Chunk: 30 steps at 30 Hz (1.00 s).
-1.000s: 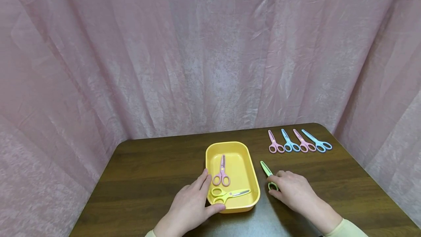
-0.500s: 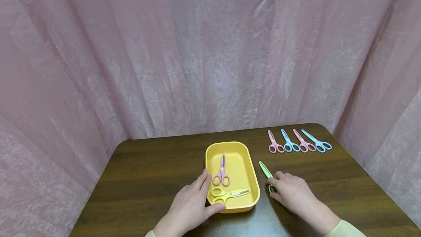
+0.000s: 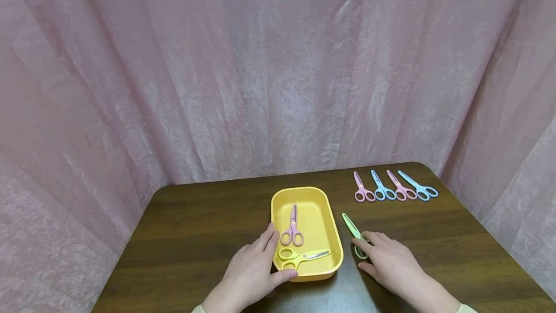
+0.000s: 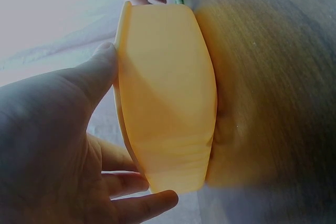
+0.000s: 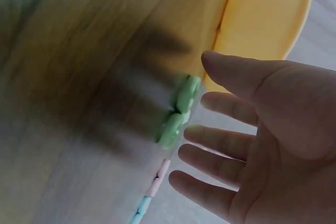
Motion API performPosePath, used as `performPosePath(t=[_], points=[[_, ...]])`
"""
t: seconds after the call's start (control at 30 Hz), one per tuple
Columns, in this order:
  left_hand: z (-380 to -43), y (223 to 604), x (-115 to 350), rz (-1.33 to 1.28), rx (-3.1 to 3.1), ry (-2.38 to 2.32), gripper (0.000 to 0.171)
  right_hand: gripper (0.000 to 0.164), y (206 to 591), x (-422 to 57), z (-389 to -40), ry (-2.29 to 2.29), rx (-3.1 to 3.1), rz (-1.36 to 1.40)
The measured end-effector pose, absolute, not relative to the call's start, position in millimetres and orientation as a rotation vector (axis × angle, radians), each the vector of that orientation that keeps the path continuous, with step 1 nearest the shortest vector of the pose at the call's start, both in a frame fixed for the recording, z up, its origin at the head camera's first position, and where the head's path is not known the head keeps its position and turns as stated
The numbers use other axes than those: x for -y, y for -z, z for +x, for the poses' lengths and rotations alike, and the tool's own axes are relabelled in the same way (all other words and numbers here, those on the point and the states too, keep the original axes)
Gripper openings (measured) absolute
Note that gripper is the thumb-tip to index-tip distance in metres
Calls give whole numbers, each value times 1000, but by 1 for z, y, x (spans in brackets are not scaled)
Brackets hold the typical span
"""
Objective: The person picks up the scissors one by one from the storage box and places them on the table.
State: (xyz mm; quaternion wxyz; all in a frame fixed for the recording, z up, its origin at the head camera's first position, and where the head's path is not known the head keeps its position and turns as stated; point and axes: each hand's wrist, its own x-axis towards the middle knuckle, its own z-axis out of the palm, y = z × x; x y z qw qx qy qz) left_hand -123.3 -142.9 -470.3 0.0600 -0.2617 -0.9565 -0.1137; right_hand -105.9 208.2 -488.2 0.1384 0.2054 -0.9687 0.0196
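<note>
From above the near side, the head camera faces far and down over most of the table [image 3: 195, 221] to the curtain [image 3: 278, 71] behind. Both wrist cameras sit low and close, turned sideways and facing far: the left before the yellow tray [image 4: 168, 87], the right behind the green scissors [image 5: 187, 96]. All three views share tray and scissors.

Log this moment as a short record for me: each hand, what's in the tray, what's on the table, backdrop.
Left hand: at the yellow tray's near-left corner, thumb on its rim
Right hand: over the green scissors, contact unclear
In tray: pink scissors, yellow scissors
On table: green scissors right of tray; beyond, a row of four scissors, pink, blue, pink, blue from left
Backdrop: pink curtain
</note>
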Motion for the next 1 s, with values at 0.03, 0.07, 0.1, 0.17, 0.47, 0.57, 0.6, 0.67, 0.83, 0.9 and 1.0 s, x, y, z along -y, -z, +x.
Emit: performPosePath(t=[0.03, 0.07, 0.1, 0.17, 0.47, 0.57, 0.6, 0.67, 0.83, 0.9, 1.0], points=[[-123, 470, 143, -791, 2897, 344, 100, 55, 487, -208, -104, -68, 2813, 591], [-123, 470, 143, -790, 2899, 345, 101, 56, 486, -208, -102, -81, 2827, 589], [-123, 470, 143, -790, 2900, 345, 101, 56, 486, -208, -100, -90, 2841, 590], [-123, 470, 143, -789, 2902, 345, 101, 58, 484, -208, -97, -104, 2867, 596], [-123, 471, 143, -791, 2894, 352, 100, 62, 486, -209, -93, -101, 2928, 639], [-123, 470, 143, -792, 2900, 355, 100, 63, 487, -209, -93, -107, 2940, 643], [-124, 470, 143, -792, 2901, 353, 100, 63, 487, -209, -93, -108, 2941, 644], [-123, 470, 143, -790, 2905, 354, 100, 64, 488, -209, -93, -107, 2939, 645], [-123, 469, 143, -788, 2903, 359, 100, 65, 490, -210, -93, -105, 2923, 654], [-123, 469, 143, -789, 2899, 362, 100, 64, 491, -210, -93, -106, 2917, 659], [-123, 469, 143, -789, 2895, 365, 100, 63, 491, -210, -94, -111, 2913, 664]])
